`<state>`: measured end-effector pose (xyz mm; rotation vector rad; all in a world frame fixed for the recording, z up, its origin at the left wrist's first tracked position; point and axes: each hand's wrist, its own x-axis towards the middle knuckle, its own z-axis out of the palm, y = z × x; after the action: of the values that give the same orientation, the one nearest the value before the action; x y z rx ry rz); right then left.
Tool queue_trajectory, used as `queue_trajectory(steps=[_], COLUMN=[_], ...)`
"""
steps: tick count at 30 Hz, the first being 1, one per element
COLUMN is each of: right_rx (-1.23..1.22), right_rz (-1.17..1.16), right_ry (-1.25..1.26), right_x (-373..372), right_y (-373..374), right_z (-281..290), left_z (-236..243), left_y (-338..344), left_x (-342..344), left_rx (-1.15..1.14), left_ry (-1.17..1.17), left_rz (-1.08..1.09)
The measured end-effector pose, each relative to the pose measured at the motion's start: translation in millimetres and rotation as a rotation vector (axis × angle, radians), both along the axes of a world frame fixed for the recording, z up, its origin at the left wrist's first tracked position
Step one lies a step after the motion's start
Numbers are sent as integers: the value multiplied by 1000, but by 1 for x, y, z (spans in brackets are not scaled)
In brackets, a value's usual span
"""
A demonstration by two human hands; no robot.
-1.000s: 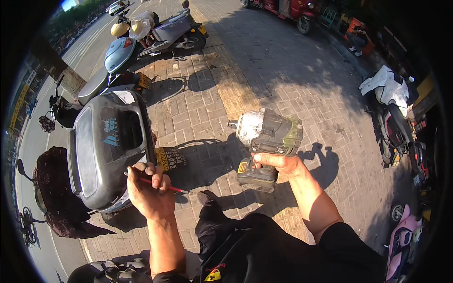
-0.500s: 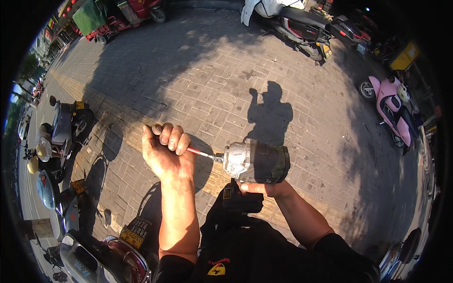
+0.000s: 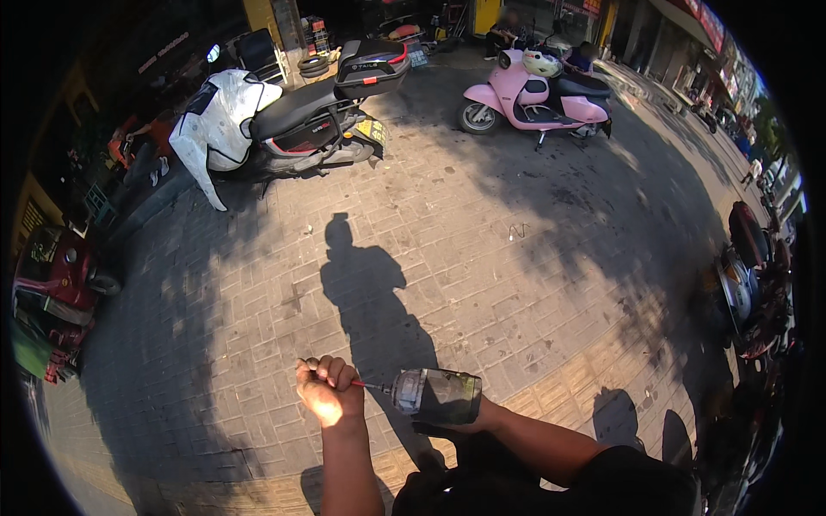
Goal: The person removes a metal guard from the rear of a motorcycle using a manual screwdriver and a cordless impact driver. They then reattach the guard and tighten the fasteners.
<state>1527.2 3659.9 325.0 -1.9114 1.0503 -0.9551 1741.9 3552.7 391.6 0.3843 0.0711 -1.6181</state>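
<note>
The left hand (image 3: 327, 391) is a closed fist low in the head view, knuckles up and lit by the sun; its grip is tight on a thin red-shafted bit (image 3: 368, 386), whose free end runs rightward into the nose of the drill (image 3: 434, 396); what part of the bit lies inside the fist cannot be seen. The drill lies level, nose to the left, just right of the fist, its body grey and dark with a shiny sheen. The right hand (image 3: 471, 421) is under and behind the drill, mostly hidden by it; its grip is closed on the drill's handle, though the fingers themselves do not show; the right forearm runs down to the lower right into a dark sleeve. Both hands are held in the air above brick pavement (image 3: 482, 258), over dark clothing at the lower edge.

The person's shadow (image 3: 370, 292) falls straight ahead on the bricks; a dark scooter (image 3: 318, 120) with a white cover over its front and a black top box stands at the upper left; a pink scooter (image 3: 542, 99) with a pale helmet on it stands at the upper middle, well apart from the hands; more vehicles sit in shade at the right edge, and a red vehicle (image 3: 47, 275) at the left edge.
</note>
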Motion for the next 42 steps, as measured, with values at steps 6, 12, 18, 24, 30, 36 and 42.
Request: queue_trajectory(steps=[6, 12, 18, 24, 30, 36, 42], right_rx=[-17, 290, 355, 598, 564, 423, 517], right_rz=[-80, -185, -308, -378, -411, -404, -351], right_ry=[46, -116, -454, -962, -1226, -1223, -1149], right_x=[-78, -152, -250, -369, -488, -628, -743], right_y=[-154, -296, -444, -600, -743, -919, -1112], right_z=[1, 16, 14, 4, 17, -12, 30], left_z=[-5, 13, -2, -33, -8, 0, 35], left_y=[-176, -307, -461, -616, -783, -974, -1087], left_x=[-103, -201, -320, -456, -549, -616, -683], left_rx=[182, 266, 147, -103, -227, -281, -110], left_ry=[-84, -112, -170, -440, -554, -825, -992], left_rz=[-122, -227, -330, -555, -778, -575, -359])
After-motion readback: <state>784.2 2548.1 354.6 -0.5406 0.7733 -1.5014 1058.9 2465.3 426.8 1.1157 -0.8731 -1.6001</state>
